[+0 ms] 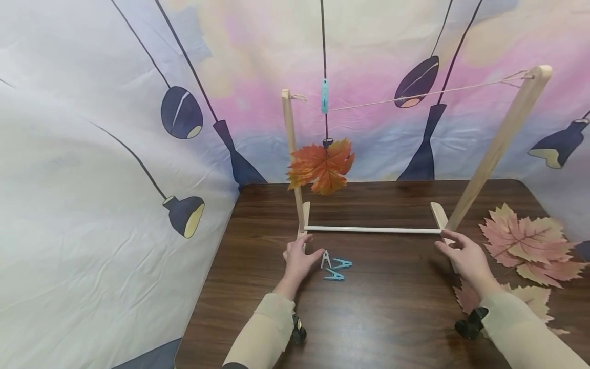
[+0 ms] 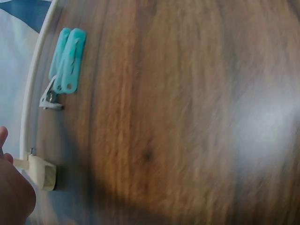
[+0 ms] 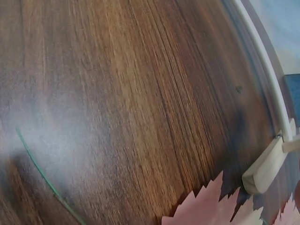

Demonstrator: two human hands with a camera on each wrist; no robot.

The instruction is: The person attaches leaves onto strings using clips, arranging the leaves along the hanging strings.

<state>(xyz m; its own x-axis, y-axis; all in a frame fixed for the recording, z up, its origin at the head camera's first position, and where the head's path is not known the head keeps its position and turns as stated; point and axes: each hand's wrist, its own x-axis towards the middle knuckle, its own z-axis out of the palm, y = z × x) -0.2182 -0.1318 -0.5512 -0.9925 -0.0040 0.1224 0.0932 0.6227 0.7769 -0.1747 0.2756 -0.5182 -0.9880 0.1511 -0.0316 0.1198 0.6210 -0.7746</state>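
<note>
Currently we are viewing both hands low at the two ends of a wooden frame (image 1: pixel 502 141), which is standing on the brown table (image 1: pixel 378 312). We are seeing the left hand (image 1: pixel 299 261) lying over the frame's left foot (image 2: pixel 43 173), thumb pointing apart from the fingers toward a white clip (image 1: pixel 325 260). Two blue clips (image 1: pixel 342 263) are lying just beside that white one. We are finding the right hand (image 1: pixel 470 261) at the right foot (image 3: pixel 267 166), thumb and forefinger parted near the end of the white rod (image 1: pixel 373 229) that is joining the two sides. Whether either hand is grasping the wood or merely touching it, we are unable to tell (both wrist views are catching only a sliver of hand).

Above, we are noting a string (image 1: pixel 461 89) running between the post tops, with a blue clothespin (image 1: pixel 324 96) sitting on it toward the left. An orange leaf (image 1: pixel 322 166) is hanging below the pin, overlapping the left post in our head view. Pink leaves (image 1: pixel 525 243) are lying right of the frame; another pale leaf (image 1: pixel 534 300) is showing beside the right sleeve (image 1: pixel 530 328).
</note>
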